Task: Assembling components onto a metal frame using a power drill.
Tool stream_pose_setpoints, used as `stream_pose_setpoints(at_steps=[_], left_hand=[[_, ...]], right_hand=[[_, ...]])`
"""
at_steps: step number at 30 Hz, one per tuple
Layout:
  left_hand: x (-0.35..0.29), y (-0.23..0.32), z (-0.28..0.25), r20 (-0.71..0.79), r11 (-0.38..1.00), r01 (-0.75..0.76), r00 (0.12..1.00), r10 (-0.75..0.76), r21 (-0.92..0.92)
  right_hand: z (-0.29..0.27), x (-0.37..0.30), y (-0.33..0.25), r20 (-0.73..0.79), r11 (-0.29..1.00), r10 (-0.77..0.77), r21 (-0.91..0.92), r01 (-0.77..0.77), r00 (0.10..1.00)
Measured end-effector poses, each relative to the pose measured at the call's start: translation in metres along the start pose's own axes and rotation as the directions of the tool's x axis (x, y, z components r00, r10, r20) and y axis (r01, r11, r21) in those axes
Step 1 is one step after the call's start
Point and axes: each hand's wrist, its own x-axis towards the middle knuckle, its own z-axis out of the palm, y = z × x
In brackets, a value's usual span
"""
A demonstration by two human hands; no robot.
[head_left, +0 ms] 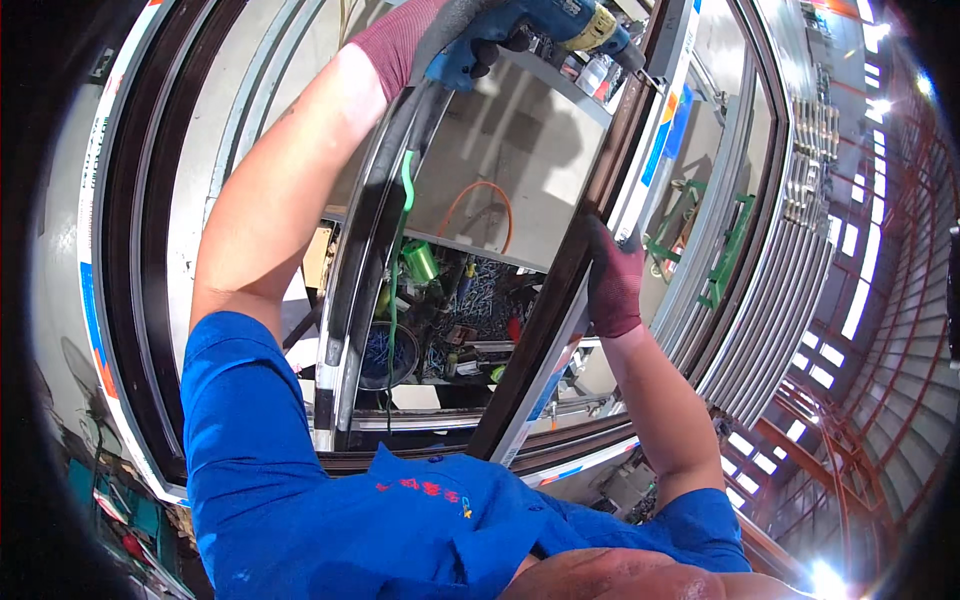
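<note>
My left hand (452, 32), in a maroon and dark grey glove, is closed round the handle of a blue power drill (545, 18) with a yellowish band near its nose. The drill points right, its tip at a dark brown metal frame bar (612, 150); whether the tip touches the bar I cannot tell. Lower down the same bar, my right hand (615, 285) is closed on it, in a matching glove, with some fingers hidden. The bar carries a white protective film (640, 180) with blue and orange marks and slants across a large brown frame (130, 250).
Below the frame lie loose screws (485, 300), a shiny green cylinder (421, 261) and a round dark tub (388, 355). A green cord (394, 290) hangs beside a grey-black rail (365, 240). An orange hose (482, 185) curves behind. Silvery profiles (775, 320) and a green stand (730, 250) are at right.
</note>
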Motion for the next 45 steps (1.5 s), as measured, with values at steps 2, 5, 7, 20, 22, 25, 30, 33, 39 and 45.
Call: stream_pose_setpoints(at_steps=[2,5,7,20,22,25,30,33,39,45], left_hand=[[-0.004,0.012,0.009,-0.112,0.979,0.205,0.973,-0.202,0.015],[-0.006,0.015,0.006,-0.256,0.856,0.509,0.818,-0.515,-0.097],[-0.008,0.015,0.002,-0.263,0.774,0.599,0.727,-0.634,-0.207],[0.011,0.026,0.031,-0.372,0.912,0.406,0.838,-0.399,-0.062],[0.009,0.025,0.030,-0.337,0.970,0.201,0.930,-0.145,0.138],[0.002,0.019,0.007,-0.307,0.745,0.626,0.680,-0.666,-0.230],[0.010,0.023,0.013,-0.328,0.757,0.620,0.685,-0.651,-0.208],[0.014,0.031,0.020,-0.322,0.720,0.635,0.644,-0.694,-0.280],[0.010,0.007,0.009,-0.049,0.987,0.133,0.989,-0.138,-0.092],[0.021,0.020,0.024,-0.246,0.714,0.627,0.672,-0.698,-0.312]], right_hand=[[-0.003,0.001,0.000,-0.006,1.000,0.017,-0.012,-0.017,1.000],[-0.003,0.000,0.000,0.001,0.999,0.026,-0.025,-0.026,1.000],[-0.001,-0.002,-0.004,0.005,1.000,0.017,-0.025,-0.017,1.000],[0.000,0.002,-0.004,-0.031,0.998,0.027,-0.060,-0.029,0.999],[-0.001,0.002,0.000,-0.036,0.995,0.011,-0.100,-0.015,0.999],[-0.003,0.003,0.005,-0.034,0.999,0.017,-0.028,-0.018,0.999],[-0.001,0.002,0.001,-0.044,0.998,0.034,-0.055,-0.036,0.998],[-0.001,0.000,0.000,-0.034,0.987,-0.062,-0.153,0.056,0.998],[0.000,-0.002,-0.002,-0.036,0.985,-0.032,-0.170,0.025,0.999],[0.004,-0.006,0.001,-0.079,1.000,-0.008,0.029,0.010,0.997]])
